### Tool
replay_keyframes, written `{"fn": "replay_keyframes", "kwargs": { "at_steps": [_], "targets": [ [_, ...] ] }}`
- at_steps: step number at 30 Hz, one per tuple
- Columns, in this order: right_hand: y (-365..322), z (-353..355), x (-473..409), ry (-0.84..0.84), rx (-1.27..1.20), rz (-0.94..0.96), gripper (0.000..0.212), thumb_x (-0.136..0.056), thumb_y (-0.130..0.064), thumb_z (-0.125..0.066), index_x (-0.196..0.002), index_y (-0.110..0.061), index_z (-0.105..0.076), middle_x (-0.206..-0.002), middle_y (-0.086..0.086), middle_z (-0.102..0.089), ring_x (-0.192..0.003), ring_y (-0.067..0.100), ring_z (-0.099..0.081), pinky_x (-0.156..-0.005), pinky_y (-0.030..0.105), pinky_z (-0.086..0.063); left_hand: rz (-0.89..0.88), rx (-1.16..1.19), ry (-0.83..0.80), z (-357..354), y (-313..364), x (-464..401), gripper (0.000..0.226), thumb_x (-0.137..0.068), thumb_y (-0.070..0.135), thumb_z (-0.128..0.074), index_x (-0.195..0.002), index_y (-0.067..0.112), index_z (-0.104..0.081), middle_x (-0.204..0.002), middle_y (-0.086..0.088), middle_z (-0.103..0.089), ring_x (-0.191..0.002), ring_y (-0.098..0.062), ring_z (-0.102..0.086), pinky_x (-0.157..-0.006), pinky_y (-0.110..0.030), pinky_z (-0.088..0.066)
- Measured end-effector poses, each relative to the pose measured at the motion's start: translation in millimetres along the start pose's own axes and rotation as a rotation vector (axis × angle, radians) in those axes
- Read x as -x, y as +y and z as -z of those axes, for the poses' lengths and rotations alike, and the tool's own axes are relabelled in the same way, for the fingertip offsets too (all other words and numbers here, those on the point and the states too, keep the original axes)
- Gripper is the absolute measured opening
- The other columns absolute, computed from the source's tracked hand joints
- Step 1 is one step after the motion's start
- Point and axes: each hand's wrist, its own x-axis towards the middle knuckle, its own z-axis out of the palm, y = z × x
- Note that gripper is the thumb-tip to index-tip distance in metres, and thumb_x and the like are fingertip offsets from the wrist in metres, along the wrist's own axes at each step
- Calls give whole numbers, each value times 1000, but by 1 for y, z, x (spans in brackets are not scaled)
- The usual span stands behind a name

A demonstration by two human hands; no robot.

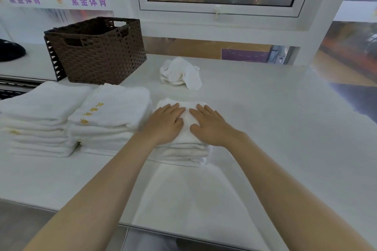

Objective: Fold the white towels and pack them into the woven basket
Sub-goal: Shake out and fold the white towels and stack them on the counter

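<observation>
Pressing down with both palms, a person flattens a small stack of folded white towels (181,149) on a pale counter (285,128). The left hand (166,122) and right hand (210,126) lie side by side on top of the stack, fingers straight and spread, gripping nothing.

The woven basket (98,51), dark brown with cut-out handles, is the landmark. It stands beyond the stack and off to the left, well apart from the hands, and the left hand is the nearer one. From this angle its inside cannot be seen. Two taller piles of folded towels (81,120) sit just in front of the basket, left of the pressed stack; the nearer pile has gold lettering. One crumpled towel (180,73) lies to the right of the basket, unfolded.

Packing the pressed stack would likely mean lifting it forward and leftward, past the lettered pile.
</observation>
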Motion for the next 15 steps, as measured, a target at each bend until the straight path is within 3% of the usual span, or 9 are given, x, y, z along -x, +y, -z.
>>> {"fn": "replay_keyframes", "kwargs": {
  "at_steps": [9, 15],
  "targets": [
    [8, -27, 4, 99, -318, -10, 56, -102, -33, -34, -156, -27, -17, -165, -5, 0, -150, 13, 7, -122, 40, -1, -11, -3, 54, -16, -8, 0, 50, -105, 39, -23, -154, 36, -18, -164, 13, -8, -151, -10, -4, -123, -33, -3],
    [13, -32, 8, 164, -498, 26, 51, -103, -35, -37, -153, -29, -28, -164, -11, -7, -149, 5, 3, -119, 28, -3, -14, -38, 1, -11, -5, -1, 51, -104, 40, -22, -155, 35, -15, -164, 11, -6, -151, -11, -2, -123, -35, -3]
  ]
}}
